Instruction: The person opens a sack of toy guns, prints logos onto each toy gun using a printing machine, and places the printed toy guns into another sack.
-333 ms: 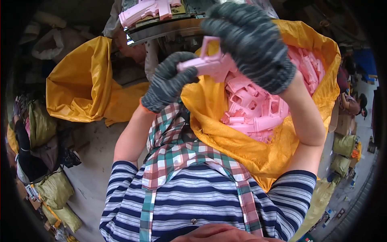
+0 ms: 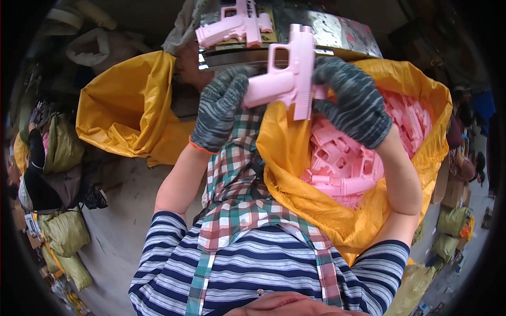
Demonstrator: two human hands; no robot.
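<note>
A pink plastic toy pistol (image 2: 302,68) is held up before me, barrel end pointing away. My left hand (image 2: 219,105), in a dark striped knit glove, is closed round the end of its grip. On the other side my right hand (image 2: 354,100), gloved alike, pinches a pink part beside the slide; its fingertips are partly hidden. No marking shows on the side of this pistol facing me. Beyond it, another pink toy pistol (image 2: 234,26) with dark print on its slide lies on a machine bed (image 2: 342,32).
Below my right hand, an open yellow woven sack (image 2: 327,221) holds several pink toy pistols (image 2: 342,158). An open yellow sack (image 2: 124,105) stands left. Olive sacks (image 2: 66,234) lie on the grey floor (image 2: 124,247) at far left. A person (image 2: 464,163) is at the right edge.
The toy pistol has turned from tilted to nearly upright, showing its full side. My right hand has moved down from above it to its right side. The view has shifted slightly.
</note>
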